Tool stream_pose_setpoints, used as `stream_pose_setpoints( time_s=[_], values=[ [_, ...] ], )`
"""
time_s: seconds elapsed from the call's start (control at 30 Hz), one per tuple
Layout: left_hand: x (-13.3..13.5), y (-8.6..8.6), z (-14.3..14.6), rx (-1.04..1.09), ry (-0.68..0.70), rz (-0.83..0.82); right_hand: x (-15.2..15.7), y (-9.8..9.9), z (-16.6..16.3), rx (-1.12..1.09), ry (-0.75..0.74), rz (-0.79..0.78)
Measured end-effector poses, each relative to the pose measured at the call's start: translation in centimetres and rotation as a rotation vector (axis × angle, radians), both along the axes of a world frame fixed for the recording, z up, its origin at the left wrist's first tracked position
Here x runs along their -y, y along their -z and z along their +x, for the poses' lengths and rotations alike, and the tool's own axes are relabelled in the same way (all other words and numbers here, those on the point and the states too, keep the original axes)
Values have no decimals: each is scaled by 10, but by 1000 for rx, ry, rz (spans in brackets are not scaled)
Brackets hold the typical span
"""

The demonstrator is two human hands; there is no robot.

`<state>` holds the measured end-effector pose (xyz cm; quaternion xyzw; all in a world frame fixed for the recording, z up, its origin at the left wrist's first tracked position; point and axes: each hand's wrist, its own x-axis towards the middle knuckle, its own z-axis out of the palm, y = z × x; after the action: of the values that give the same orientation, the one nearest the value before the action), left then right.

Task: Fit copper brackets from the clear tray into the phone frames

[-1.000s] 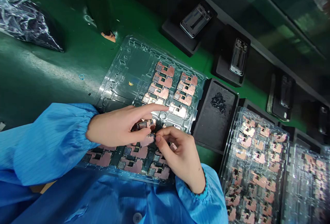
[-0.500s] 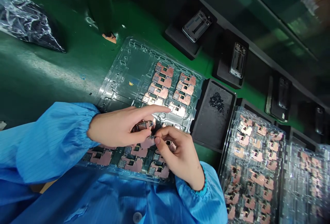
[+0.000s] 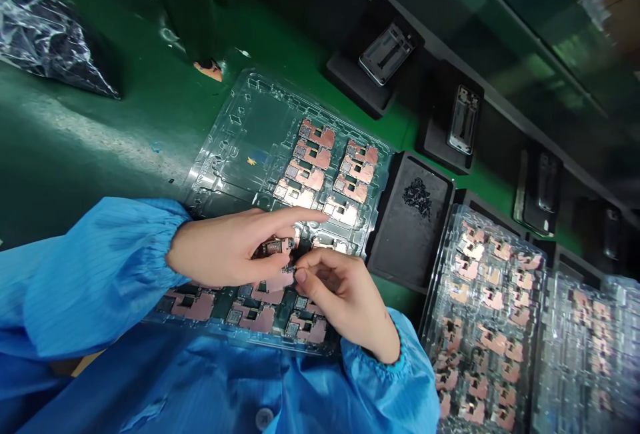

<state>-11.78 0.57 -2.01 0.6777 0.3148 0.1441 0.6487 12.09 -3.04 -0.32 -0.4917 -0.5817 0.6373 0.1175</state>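
Note:
My left hand [image 3: 227, 247] grips a small circuit board [image 3: 276, 245] between thumb and middle fingers, the index finger stretched out over it. My right hand [image 3: 345, 301] pinches a tiny dark part [image 3: 289, 269] at the board's lower edge, thumb and forefinger pressed together. Both hands hover over a clear plastic tray [image 3: 240, 141] that carries several copper-coloured boards [image 3: 313, 154] in its pockets. Both sleeves are blue.
A black tray [image 3: 400, 241] with a heap of small dark parts [image 3: 417, 195] lies right of the clear tray. Stacked clear trays of boards [image 3: 485, 314] stand at the right. Black fixtures with phone frames [image 3: 387, 53] line the back. A plastic bag [image 3: 45, 37] lies far left.
The hands stay almost still; my right hand's pinch has crept slightly left toward the board. The view has drifted a little.

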Motion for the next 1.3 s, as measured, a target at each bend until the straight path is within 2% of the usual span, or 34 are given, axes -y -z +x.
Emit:
stream_pose_setpoints(
  time_s=[0.13,0.27,0.4,0.67,0.87,1.03,1.1,1.2,1.3],
  values=[
    [0,1,0,1,-2,-6,-2,0,2,-68,7,-120],
    [0,1,-1,61,-6,-30,-2,1,1,-200,96,-283],
    [0,1,-1,140,-29,-26,-2,2,1,-255,139,-341],
    [2,1,-1,143,-41,-44,-1,1,1,-242,122,-274],
    [4,2,4,24,-86,28,2,4,-10,2,138,12],
    [5,-6,5,88,-172,-161,-3,4,-2,-215,214,-159],
    [5,-9,5,101,-186,-211,-5,3,2,-276,210,-182],
    [7,-9,4,130,-204,-245,-5,3,4,-285,221,-131],
    [10,-6,5,155,-225,-268,-2,2,-2,-193,218,24]
  ],
)
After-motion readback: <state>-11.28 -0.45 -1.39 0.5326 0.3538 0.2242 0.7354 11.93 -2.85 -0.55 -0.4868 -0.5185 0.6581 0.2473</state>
